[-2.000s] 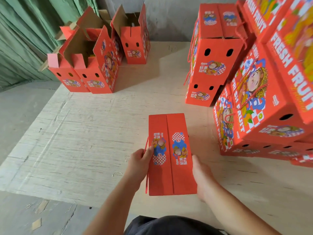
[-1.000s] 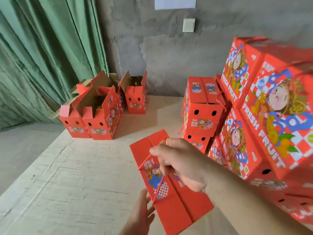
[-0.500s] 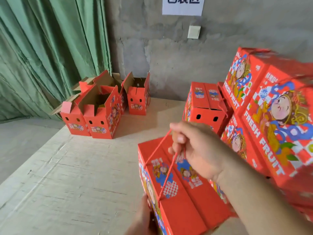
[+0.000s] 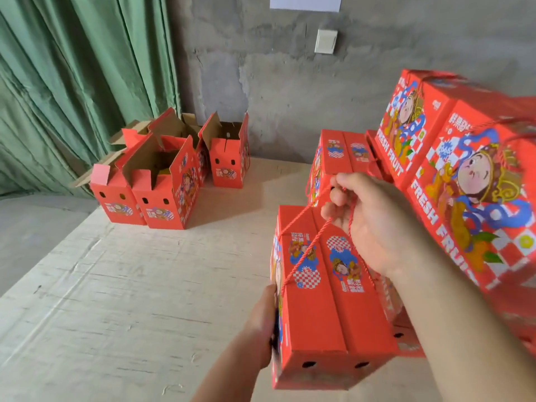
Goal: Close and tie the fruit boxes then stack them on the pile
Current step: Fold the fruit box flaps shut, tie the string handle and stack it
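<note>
Bare concrete wall point(image 4: 290, 82) and a green curtain point(image 4: 72, 82) are sitting at the back, w/ a pale wooden board point(image 4: 130, 285) acting as the work surface, only one view here (head cam) so going off that. Closed fruit box point(image 4: 327, 303) is hanging just above the board near the bottom edge, flaps already folded shut on top, prob mid-carry imo. Right hand point(image 4: 374, 221) is clenching the red cord handle point(image 4: 304, 250) up over the box, taking the weight thru the string, which is why both strands are pulling taut. Left hand point(image 4: 261, 329) is pressing against the box's left side, fingers hidden behind it so can't tell if they're curling or flat, looks like it's steadying the swing tho. Pile of finished boxes point(image 4: 464, 184) is stacking up at the right, v close to the carried one, so that's likely where it's heading. Open boxes point(image 4: 162, 181) are waiting back left by the curtain, flaps up, not tied yet.
</note>
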Demonstrator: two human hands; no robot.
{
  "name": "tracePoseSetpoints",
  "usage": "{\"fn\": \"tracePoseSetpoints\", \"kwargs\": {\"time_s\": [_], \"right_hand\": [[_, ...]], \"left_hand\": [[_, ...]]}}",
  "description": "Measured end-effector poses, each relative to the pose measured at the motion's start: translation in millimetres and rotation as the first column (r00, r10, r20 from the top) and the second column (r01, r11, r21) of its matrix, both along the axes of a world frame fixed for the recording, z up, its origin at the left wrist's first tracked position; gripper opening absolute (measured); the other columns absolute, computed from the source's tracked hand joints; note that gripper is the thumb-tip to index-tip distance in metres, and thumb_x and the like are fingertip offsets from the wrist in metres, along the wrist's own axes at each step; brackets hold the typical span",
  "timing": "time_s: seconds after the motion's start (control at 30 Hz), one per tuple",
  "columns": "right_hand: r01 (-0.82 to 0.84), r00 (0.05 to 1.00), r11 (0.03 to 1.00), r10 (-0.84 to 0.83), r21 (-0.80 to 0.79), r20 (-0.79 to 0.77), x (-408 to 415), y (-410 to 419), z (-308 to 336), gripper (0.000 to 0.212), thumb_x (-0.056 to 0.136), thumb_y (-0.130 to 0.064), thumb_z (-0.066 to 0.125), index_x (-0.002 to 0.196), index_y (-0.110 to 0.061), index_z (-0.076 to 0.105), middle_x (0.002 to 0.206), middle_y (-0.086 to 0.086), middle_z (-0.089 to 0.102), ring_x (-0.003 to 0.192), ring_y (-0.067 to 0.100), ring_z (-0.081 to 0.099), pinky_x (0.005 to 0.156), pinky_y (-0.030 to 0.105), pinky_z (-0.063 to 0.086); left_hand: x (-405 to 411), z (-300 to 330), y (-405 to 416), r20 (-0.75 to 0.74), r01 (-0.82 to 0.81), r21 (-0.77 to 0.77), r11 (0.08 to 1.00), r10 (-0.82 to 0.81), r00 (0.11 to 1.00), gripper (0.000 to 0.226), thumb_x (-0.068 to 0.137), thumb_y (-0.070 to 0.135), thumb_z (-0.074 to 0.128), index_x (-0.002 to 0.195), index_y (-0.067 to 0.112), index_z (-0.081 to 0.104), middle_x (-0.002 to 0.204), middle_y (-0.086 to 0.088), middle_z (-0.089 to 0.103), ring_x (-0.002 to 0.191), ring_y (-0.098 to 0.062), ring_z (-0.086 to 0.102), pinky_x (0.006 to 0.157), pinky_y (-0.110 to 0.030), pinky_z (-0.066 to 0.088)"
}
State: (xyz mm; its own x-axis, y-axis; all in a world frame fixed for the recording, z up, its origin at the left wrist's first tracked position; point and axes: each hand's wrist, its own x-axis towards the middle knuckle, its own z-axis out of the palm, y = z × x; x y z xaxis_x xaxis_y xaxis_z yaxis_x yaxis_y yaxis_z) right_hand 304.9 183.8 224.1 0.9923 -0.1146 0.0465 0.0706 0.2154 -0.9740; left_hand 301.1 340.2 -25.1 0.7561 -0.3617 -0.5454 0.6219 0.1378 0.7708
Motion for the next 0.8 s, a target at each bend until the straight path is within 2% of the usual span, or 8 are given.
{"fn": "tracePoseSetpoints", "kwargs": {"time_s": [0.17,0.3,0.4,0.43,0.5,0.6,0.7,0.8], "right_hand": [[0.186,0.949,0.949,-0.241,-0.256,-0.204,12.4,-25.5,-95.3,0.034,0.093,-0.014,0.063,0.059,-0.016,0.065,0.064,0.003,0.064,0.065,0.022,0.064,0.073,0.037,0.056],[0.049,0.916,0.793,-0.279,-0.607,-0.289,-12.7,-45.4,-157.1,0.019,0.093,-0.038,0.062,0.091,-0.022,0.071,0.09,-0.005,0.077,0.09,0.032,0.069,0.085,0.041,0.054],[-0.187,0.913,0.306,-0.296,-0.933,-0.28,-68.7,-54.0,-215.8,0.09,0.079,-0.07,0.061,0.155,-0.029,0.038,0.155,0.003,0.047,0.136,0.032,0.048,0.11,0.043,0.042],[-0.229,0.926,0.115,-0.28,-0.967,-0.253,-90.3,-52.9,-236.2,0.113,0.069,-0.083,0.059,0.162,-0.028,0.026,0.164,0.009,0.033,0.143,0.037,0.04,0.112,0.05,0.04],[-0.248,0.952,-0.04,-0.195,-0.968,-0.236,-117.7,-49.9,-262.8,0.131,0.046,-0.09,0.068,0.158,-0.029,0.038,0.164,0.015,0.034,0.143,0.041,0.04,0.106,0.059,0.042],[-0.119,0.981,-0.029,-0.158,-0.992,-0.113,-108.0,-53.8,-275.8,0.125,0.044,-0.06,0.097,0.154,-0.027,0.047,0.164,0.015,0.035,0.148,0.034,0.033,0.117,0.052,0.023],[-0.082,0.979,-0.024,-0.19,-0.996,-0.076,-72.2,-60.1,-271.1,0.111,0.061,-0.051,0.095,0.157,-0.025,0.043,0.165,0.017,0.032,0.152,0.036,0.03,0.119,0.053,0.031],[-0.095,0.968,-0.04,-0.239,-0.995,-0.083,-49.1,-66.8,-273.9,0.108,0.071,-0.05,0.089,0.161,-0.027,0.033,0.168,0.017,0.025,0.155,0.037,0.024,0.119,0.055,0.03]], "left_hand": [[-19.8,8.2,-26.3,0.134,0.095,0.029,0.995,-0.098,0.986,0.039,0.103,0.062,0.045,0.126,0.04,0.068,0.117,0.021,0.075,0.101,0.007,0.07,0.082,-0.02,0.051],[-35.2,-11.5,-41.2,0.238,0.177,0.18,0.968,-0.217,0.947,0.042,0.105,0.029,0.061,0.145,0.037,0.052,0.125,0.02,0.07,0.117,0.002,0.065,0.09,-0.01,0.05],[-50.3,-25.1,-49.3,0.252,0.174,0.221,0.96,-0.228,0.94,0.048,0.109,0.032,0.052,0.154,0.041,0.039,0.131,0.014,0.069,0.117,-0.004,0.066,0.109,-0.033,0.05],[-51.6,-32.0,-52.3,0.251,0.17,0.214,0.962,-0.222,0.942,0.044,0.11,0.034,0.05,0.151,0.045,0.041,0.129,0.014,0.071,0.112,-0.004,0.069,0.108,-0.041,0.051],[-50.9,-35.9,-55.4,0.282,0.153,0.212,0.965,-0.21,0.936,0.037,0.111,0.035,0.046,0.144,0.051,0.046,0.119,0.016,0.074,0.092,0.002,0.071,0.092,-0.04,0.059],[-37.3,-34.9,-64.4,0.297,0.127,0.2,0.972,-0.183,0.937,0.037,0.112,0.027,0.043,0.146,0.04,0.049,0.114,0.005,0.073,0.074,0.002,0.068,0.073,-0.026,0.062],[-4.1,-29.5,-78.8,0.279,0.122,0.227,0.966,-0.184,0.943,0.037,0.112,0.031,0.042,0.149,0.034,0.048,0.112,-0.009,0.071,0.064,0.0,0.064,0.082,-0.043,0.057],[24.0,-22.5,-86.6,0.275,0.136,0.279,0.951,-0.215,0.937,0.038,0.111,0.035,0.043,0.149,0.039,0.047,0.118,-0.004,0.072,0.074,0.001,0.068,0.066,-0.019,0.058]]}}
